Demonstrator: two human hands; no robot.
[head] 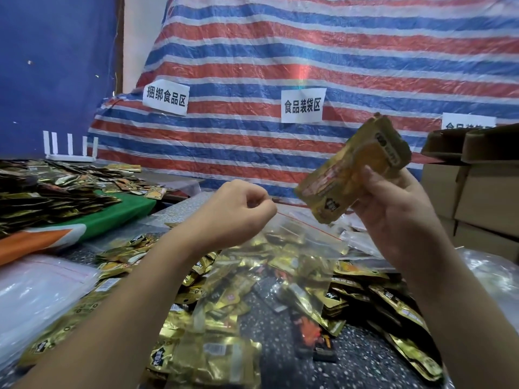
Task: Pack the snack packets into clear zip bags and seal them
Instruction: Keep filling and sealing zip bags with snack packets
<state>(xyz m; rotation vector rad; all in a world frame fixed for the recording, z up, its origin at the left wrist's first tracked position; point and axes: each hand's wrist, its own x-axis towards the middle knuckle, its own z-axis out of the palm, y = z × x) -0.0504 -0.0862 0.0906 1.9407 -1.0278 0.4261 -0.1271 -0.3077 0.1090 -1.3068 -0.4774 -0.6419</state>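
1. Several gold snack packets [354, 171] are sitting as a small stack in the right hand [398, 209], its fingers [373, 178] curling round them and holding them up above the far right part of the worktop [362, 357].
2. The left hand [238, 211] is pinching the rim of a clear zip bag [283, 248] with a red seal line; the bag is hanging from that pinch over the middle of the worktop, and whether it already holds anything is hard to tell.
3. The step in hand appears to be loading: the stack is hovering beside the bag mouth, not yet inside.
4. The next move is likely calling for the mouth to be spread wider, the stack to be slid in edge first, then the zip pressed along its length.
5. Loose packets [213, 357] are lying heaped across the near edge.
6. White signs on the striped tarp [337, 51] are reading 捆绑食品区 [165, 99] and 食品装袋区 [302, 105]; a third is cut off. Packet brand lettering is too blurred to read.
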